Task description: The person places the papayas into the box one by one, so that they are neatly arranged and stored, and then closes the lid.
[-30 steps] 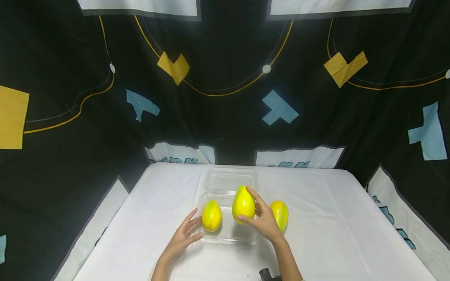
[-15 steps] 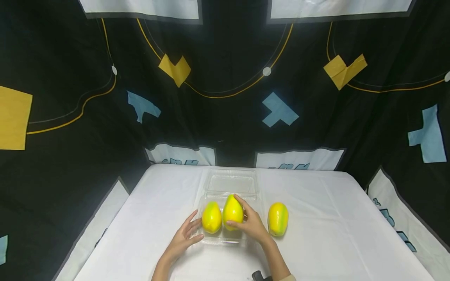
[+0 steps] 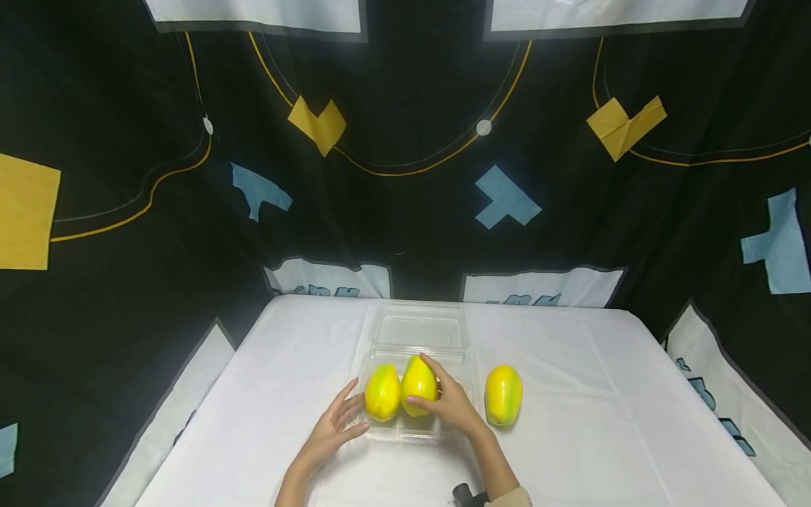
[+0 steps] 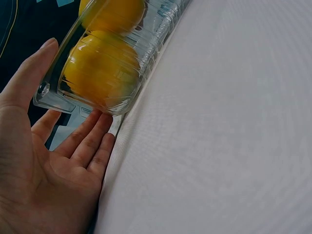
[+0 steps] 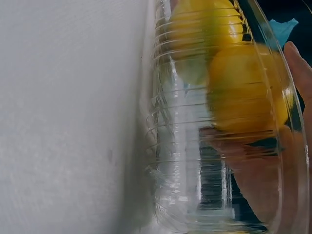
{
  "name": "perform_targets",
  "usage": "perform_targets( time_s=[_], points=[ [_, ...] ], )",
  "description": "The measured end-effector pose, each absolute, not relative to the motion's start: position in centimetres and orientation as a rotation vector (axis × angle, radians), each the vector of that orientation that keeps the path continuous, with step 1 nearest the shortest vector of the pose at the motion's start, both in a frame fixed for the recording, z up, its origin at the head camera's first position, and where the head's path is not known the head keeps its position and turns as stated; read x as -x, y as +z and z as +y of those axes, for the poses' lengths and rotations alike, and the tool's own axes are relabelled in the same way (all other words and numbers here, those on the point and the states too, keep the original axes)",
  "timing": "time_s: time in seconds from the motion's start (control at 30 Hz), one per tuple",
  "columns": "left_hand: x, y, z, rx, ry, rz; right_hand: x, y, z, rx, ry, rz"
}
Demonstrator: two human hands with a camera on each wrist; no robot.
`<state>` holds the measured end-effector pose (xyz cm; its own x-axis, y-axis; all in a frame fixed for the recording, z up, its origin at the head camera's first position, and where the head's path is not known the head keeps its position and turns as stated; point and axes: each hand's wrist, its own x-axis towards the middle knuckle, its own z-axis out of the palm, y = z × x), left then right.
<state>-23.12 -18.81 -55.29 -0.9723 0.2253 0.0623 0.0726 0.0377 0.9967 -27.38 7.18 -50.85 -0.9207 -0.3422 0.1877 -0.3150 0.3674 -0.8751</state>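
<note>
A clear plastic clamshell container (image 3: 415, 433) lies on the table with its lid (image 3: 418, 329) folded back. Inside, on the left, is a smooth oval yellow fruit (image 3: 382, 393), papaya-like with a green tinge. My right hand (image 3: 453, 405) grips a matching fruit (image 3: 415, 384) beside it, thumb on the near side and fingers round the far end; in the right wrist view this fruit (image 5: 246, 87) shows through the ribbed wall. At the container's left side, my left hand (image 3: 336, 426) has its fingers extended. Its fingertips (image 4: 100, 117) touch the container's end in the left wrist view.
A third yellow fruit (image 3: 504, 394), striped green, lies on the white tablecloth (image 3: 602, 422) right of the container. A dark device (image 3: 465, 495) is at the right wrist. Black fabric (image 3: 393, 225) with yellow and blue patches hangs behind the table.
My right hand has carried its fruit left and down into the container, next to the first fruit. The left hand has stayed by the container's side.
</note>
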Motion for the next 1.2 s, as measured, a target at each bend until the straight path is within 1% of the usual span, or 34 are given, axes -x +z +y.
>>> perform_targets(
  time_s=[0.37, 0.9, 1.2],
  points=[
    [23.24, -55.16, -18.78, -0.307, 2.074, 2.186, 27.69, -51.42, 7.16, 0.542, -1.545, 2.585],
    [23.11, -55.23, -18.78, -0.324, 2.068, 2.197, 27.74, -51.86, 7.14, 0.568, -1.444, 2.612],
    [22.99, -55.12, -18.73, -0.325, 2.074, 2.188, 27.8, -51.93, 7.07, 0.519, -1.403, 2.617]
  ],
)
